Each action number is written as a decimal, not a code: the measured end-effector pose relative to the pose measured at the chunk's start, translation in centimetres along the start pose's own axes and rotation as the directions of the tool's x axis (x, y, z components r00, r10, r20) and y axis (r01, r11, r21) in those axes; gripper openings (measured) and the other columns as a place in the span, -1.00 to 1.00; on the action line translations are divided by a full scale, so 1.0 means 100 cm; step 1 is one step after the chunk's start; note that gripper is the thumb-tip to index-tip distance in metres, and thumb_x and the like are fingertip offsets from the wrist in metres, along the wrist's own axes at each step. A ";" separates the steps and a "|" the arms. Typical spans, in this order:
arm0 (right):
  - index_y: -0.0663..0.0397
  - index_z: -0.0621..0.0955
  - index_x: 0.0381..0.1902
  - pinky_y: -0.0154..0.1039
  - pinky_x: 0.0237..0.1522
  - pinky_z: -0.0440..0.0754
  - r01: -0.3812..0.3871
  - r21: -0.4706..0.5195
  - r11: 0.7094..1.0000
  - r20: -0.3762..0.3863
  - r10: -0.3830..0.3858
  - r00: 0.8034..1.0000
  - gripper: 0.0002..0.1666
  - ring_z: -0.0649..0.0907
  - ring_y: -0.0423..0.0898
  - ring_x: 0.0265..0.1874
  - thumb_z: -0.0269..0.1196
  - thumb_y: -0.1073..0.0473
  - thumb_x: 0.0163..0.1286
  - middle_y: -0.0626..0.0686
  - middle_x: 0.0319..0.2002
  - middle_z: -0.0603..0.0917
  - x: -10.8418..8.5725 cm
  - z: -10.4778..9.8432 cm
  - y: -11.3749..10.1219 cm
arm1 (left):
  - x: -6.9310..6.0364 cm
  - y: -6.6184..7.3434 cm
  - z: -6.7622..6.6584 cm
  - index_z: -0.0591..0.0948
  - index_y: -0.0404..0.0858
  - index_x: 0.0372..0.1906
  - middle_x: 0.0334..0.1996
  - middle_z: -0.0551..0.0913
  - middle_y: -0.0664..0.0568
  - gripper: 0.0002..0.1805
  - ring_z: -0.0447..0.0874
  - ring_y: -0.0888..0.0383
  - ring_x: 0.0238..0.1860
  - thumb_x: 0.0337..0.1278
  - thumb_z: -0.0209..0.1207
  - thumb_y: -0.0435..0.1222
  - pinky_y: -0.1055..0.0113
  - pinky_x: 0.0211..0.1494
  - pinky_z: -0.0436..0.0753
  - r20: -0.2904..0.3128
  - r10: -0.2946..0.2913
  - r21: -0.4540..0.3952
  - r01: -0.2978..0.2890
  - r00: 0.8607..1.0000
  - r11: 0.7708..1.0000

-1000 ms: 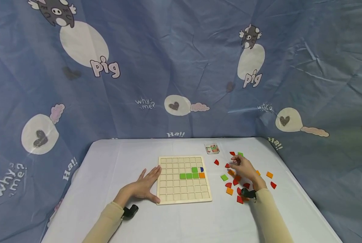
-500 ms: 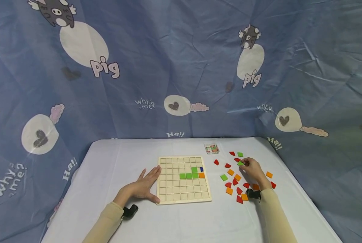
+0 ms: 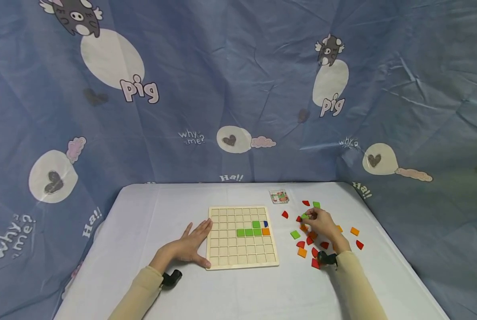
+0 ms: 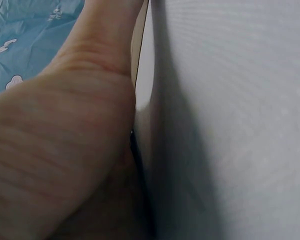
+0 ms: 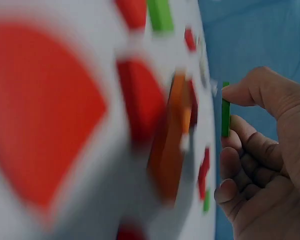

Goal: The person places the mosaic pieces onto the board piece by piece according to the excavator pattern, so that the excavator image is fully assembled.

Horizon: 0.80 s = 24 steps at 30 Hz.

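Note:
My left hand (image 3: 189, 245) rests with spread fingers along the left edge of a wooden grid board (image 3: 226, 253); in the left wrist view its palm side fills much of the frame. Several green square tiles (image 3: 249, 232), an orange square tile (image 3: 265, 231) and a small blue piece (image 3: 265, 224) lie in cells on the board's right side. Above the scattered pieces, my right hand (image 3: 322, 223) pinches a green square tile (image 5: 225, 110) between thumb and finger. The right wrist view shows that tile edge-on, held off the table.
Loose red quarter-round pieces (image 3: 285, 214), orange squares (image 3: 355, 232) and green squares (image 3: 295, 234) lie scattered on the white table (image 3: 174, 293) right of the board. A small picture card (image 3: 279, 196) lies behind them. A blue printed cloth (image 3: 238, 89) hangs at the back.
My right hand picked up a green tile from the back of the loose pieces and has moved left and slightly nearer with it. The left hand has stayed on the board's edge.

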State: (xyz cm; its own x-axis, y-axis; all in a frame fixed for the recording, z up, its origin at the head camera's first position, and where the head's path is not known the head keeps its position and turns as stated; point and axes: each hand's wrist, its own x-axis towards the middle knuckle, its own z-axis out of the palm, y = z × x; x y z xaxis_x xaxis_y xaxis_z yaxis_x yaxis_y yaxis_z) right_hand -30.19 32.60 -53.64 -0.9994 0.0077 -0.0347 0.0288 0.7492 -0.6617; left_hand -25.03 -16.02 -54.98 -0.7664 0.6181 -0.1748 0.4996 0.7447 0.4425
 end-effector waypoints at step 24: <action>-0.05 0.63 -0.14 -0.36 -0.28 0.54 0.499 -0.029 0.866 0.290 -0.470 0.834 -0.75 0.50 -0.26 -0.35 0.37 0.07 0.24 -0.14 -0.23 0.59 0.001 0.112 -0.130 | 0.002 -0.002 0.002 -0.19 -0.30 0.54 0.57 -0.29 -0.12 0.48 -0.33 -0.07 0.57 -0.37 0.29 0.41 -0.23 0.51 -0.39 -0.009 0.004 0.029 -0.004 1.000 1.000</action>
State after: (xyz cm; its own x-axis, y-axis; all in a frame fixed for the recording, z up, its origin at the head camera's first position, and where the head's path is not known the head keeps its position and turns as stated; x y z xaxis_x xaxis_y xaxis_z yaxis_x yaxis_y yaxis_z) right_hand -30.38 15.39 -53.44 -0.8406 -0.5378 0.0648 -0.4739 0.6721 -0.5690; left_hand -25.17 -16.00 -55.25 -0.7680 0.6187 -0.1653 0.5138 0.7494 0.4177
